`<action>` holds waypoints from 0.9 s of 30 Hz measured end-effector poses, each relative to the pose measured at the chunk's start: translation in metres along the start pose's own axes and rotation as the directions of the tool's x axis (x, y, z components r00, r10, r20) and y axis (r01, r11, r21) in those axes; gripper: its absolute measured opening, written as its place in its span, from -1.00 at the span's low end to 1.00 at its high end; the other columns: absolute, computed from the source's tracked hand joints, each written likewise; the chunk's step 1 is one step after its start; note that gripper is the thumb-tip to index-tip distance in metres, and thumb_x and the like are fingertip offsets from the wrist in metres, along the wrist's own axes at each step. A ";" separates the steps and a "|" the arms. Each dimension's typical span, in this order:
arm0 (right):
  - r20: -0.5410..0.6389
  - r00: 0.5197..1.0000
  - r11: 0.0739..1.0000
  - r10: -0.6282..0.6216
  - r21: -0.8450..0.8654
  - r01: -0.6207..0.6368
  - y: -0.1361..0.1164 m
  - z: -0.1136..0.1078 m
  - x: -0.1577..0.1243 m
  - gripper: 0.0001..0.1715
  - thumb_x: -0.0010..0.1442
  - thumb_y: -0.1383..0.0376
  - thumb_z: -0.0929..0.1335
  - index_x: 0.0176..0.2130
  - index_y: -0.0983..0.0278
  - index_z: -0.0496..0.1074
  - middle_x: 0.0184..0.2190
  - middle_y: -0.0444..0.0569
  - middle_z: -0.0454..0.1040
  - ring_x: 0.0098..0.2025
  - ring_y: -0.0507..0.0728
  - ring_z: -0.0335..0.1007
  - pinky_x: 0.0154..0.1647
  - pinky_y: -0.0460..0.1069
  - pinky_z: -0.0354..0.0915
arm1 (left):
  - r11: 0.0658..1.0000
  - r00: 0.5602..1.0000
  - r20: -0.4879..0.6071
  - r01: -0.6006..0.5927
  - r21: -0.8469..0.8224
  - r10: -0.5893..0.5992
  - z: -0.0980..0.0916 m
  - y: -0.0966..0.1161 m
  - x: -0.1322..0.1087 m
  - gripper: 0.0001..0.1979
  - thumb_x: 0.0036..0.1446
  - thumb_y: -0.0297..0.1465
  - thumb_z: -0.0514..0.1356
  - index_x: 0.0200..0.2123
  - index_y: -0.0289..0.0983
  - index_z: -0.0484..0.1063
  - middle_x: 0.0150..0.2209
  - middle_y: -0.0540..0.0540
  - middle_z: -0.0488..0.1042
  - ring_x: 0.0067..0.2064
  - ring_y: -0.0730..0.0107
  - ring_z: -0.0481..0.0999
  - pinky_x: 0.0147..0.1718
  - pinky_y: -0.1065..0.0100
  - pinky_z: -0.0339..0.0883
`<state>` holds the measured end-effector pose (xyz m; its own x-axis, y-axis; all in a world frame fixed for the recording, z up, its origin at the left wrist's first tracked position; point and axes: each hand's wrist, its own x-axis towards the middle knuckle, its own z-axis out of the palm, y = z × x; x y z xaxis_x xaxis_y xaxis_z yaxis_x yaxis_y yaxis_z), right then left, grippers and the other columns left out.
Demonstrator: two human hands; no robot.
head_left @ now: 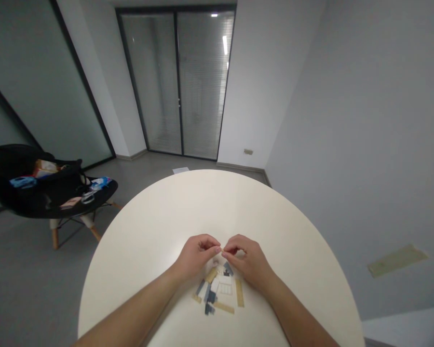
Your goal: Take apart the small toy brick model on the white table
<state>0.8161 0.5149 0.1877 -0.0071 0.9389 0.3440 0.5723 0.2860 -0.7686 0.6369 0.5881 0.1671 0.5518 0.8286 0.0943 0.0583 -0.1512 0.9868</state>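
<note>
Hands: our left hand [197, 255] and right hand [244, 258] pinched narrow, fingertips meeting, anything held too small to tell | Things: tan and grey toy bricks [210, 275] bunched just below on the round white surface [159, 231], within both hands' easy reach

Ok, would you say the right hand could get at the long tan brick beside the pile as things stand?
Probably yes: the right hand sits just above the long tan brick with nothing between them, though its fingertips are pinched against the left hand.
</note>
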 end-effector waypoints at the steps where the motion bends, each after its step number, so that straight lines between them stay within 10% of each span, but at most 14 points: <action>1: 0.006 0.999 0.999 -0.036 -0.019 0.036 0.000 0.001 0.000 -0.93 0.12 0.33 0.41 -0.42 0.25 0.51 -0.44 -0.07 0.50 -0.39 0.05 0.40 -0.34 -0.07 0.30 | 1.000 1.000 0.001 0.003 -0.012 -0.003 0.001 -0.001 0.000 -0.80 0.04 -0.28 0.31 -0.37 -0.32 0.55 -0.43 -0.09 0.57 -0.38 0.35 0.50 -0.34 0.37 0.31; 7: -0.159 0.987 0.983 0.038 -0.173 -0.066 0.020 -0.020 0.005 -0.85 0.15 0.26 0.36 -0.35 0.23 0.55 -0.40 -0.04 0.55 -0.38 0.08 0.43 -0.29 -0.03 0.33 | 0.999 1.000 -0.025 0.002 -0.050 -0.003 0.000 -0.006 0.003 -0.77 0.09 -0.27 0.27 -0.27 -0.31 0.54 -0.40 -0.07 0.55 -0.37 0.37 0.47 -0.33 0.38 0.30; 13: -0.525 0.796 0.811 0.300 -0.299 -0.502 0.074 -0.079 0.006 -0.72 0.06 0.11 0.37 -0.36 0.25 0.57 -0.39 0.01 0.60 -0.35 0.19 0.48 -0.27 0.04 0.30 | 0.998 0.999 -0.020 -0.039 0.040 0.040 -0.005 -0.010 0.006 -0.76 0.13 -0.24 0.22 -0.34 -0.32 0.54 -0.48 -0.03 0.48 -0.42 0.40 0.40 -0.39 0.40 0.23; 27: -0.589 0.686 0.506 0.427 -0.473 -0.721 0.101 -0.086 0.008 -0.68 0.10 0.06 0.33 -0.35 0.18 0.59 -0.36 0.04 0.62 -0.37 0.19 0.49 -0.46 -0.01 0.18 | 0.980 0.999 -0.004 -0.052 0.192 0.054 -0.007 -0.005 0.002 -0.79 0.14 -0.28 0.20 -0.36 -0.29 0.55 -0.42 -0.05 0.54 -0.35 0.35 0.46 -0.31 0.38 0.29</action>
<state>0.9446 0.5351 0.1596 0.7228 0.6533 0.2254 0.6824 -0.6232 -0.3819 0.6319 0.5940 0.1632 0.5504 0.8217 0.1478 0.1883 -0.2946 0.9369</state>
